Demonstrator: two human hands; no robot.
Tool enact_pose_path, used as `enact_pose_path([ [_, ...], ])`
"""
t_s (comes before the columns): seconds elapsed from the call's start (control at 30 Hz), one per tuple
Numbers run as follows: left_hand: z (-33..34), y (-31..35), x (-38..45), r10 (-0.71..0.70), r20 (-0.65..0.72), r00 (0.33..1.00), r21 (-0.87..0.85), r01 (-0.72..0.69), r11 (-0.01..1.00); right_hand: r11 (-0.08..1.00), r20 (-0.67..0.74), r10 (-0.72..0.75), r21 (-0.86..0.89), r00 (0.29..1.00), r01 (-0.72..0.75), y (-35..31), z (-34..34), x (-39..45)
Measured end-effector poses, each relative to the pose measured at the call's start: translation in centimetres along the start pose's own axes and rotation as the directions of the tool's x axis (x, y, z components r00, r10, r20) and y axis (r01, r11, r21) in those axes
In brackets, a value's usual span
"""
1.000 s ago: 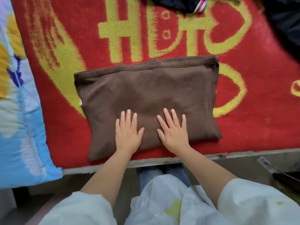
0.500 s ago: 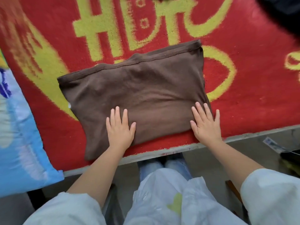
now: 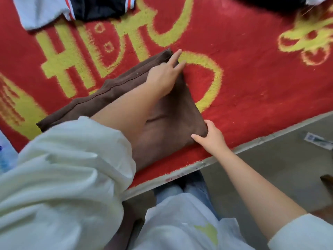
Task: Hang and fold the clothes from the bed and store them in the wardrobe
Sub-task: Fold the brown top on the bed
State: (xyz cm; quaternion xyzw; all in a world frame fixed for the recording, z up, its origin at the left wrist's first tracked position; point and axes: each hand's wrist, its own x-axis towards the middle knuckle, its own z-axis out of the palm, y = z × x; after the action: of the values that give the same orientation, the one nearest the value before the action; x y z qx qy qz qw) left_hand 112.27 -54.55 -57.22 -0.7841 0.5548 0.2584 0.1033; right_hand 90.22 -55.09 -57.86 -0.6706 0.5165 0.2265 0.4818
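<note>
L hand (image 3: 163,76) has crossed to folded brown cloth's (image 3: 167,123) far-right corner, fingers straight; R hand (image 3: 212,136) now pinches near-right corner, by red blanket's (image 3: 252,78) edge.

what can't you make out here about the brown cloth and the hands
Head view only:
- Brown cloth: near left part hidden by the left sleeve and forearm.
- Left hand: blurred, its grip unclear.
- Right hand: fingers under the corner hidden by the cloth.
- Dark clothes: cut off by the top edge.
</note>
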Motion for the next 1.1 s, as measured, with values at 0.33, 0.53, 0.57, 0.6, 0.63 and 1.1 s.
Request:
enact_pose_path([
  [0.33,-1.1,-1.3,1.3,-0.267,0.290,0.919,0.489,0.098,0.867,0.964,0.017,-0.106,0.249,0.994,0.098,1.4,-0.5,-1.3],
  [0.53,-2.6,-2.6,-0.5,-0.139,0.145,0.980,0.349,0.081,0.934,0.903,-0.144,-0.329,0.241,0.933,0.356,0.0,-0.3,-4.2],
  [0.57,-3.0,-2.9,-1.0,-0.112,0.107,0.988,0.326,0.071,0.943,0.887,-0.150,-0.369,0.238,0.917,0.396,-0.3,-0.2,-4.8],
  [0.6,-3.5,-3.2,-1.6,-0.078,0.074,0.994,0.304,0.052,0.951,0.876,-0.146,-0.404,0.224,0.903,0.428,-0.6,-0.1,-5.4],
  [0.63,-3.8,-3.9,-2.5,-0.040,0.045,0.998,0.285,0.025,0.958,0.867,-0.136,-0.434,0.204,0.890,0.454,-1.1,0.5,-6.3],
  [1.1,2.0,-18.7,-20.5,0.108,-0.128,0.986,0.143,-0.089,0.986,0.571,-0.039,-0.818,-0.184,0.574,0.801,-7.9,19.5,-13.8],
])
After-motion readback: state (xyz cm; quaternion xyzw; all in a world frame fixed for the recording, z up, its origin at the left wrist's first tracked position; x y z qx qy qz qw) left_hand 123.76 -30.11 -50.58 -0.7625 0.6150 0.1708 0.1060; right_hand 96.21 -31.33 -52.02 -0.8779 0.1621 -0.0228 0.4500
